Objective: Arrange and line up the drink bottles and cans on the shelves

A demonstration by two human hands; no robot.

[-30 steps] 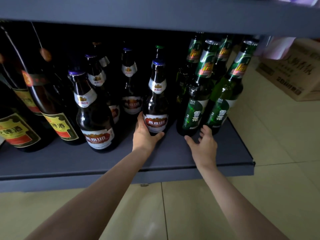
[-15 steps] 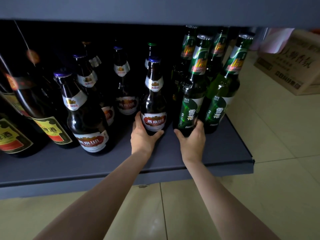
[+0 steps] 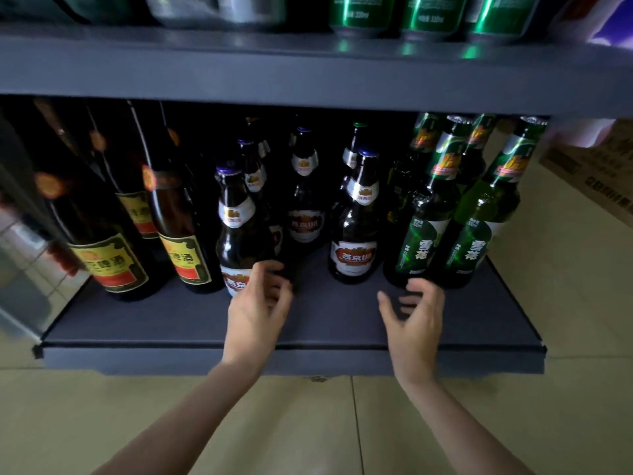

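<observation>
Dark grey lower shelf (image 3: 342,323) close above a pale tiled floor (image 3: 308,423), loaded with upright beer bottles in three groups. On the left, tall dark brown bottles (image 3: 102,214) with yellow-and-red labels, standing well back. In the middle, brown bottles with white-and-red labels and blue caps: one front-left bottle (image 3: 238,231) near the shelf edge, one front-right bottle (image 3: 356,234) a little further in, more behind in the dark. On the right, green bottles (image 3: 424,217) with green labels and foil necks, two in front and others behind, the outer one (image 3: 479,224) near the right end of the shelf.

Above, a second grey shelf (image 3: 308,73) carrying green cans (image 3: 428,12) along its top edge, blurred. Off to the right, a cardboard box (image 3: 589,180) on the floor.

Left hand (image 3: 255,310) reaching over the shelf edge, fingers curled loosely beside the lower label of the front-left bottle, thumb near the glass; cannot tell whether touching, no firm grip visible. Right hand (image 3: 416,313) just before the base of the nearer green bottle, fingers spread and relaxed, holding nothing, thumb pointing left over bare shelf. Both forearms bare, rising from the bottom of the view.
</observation>
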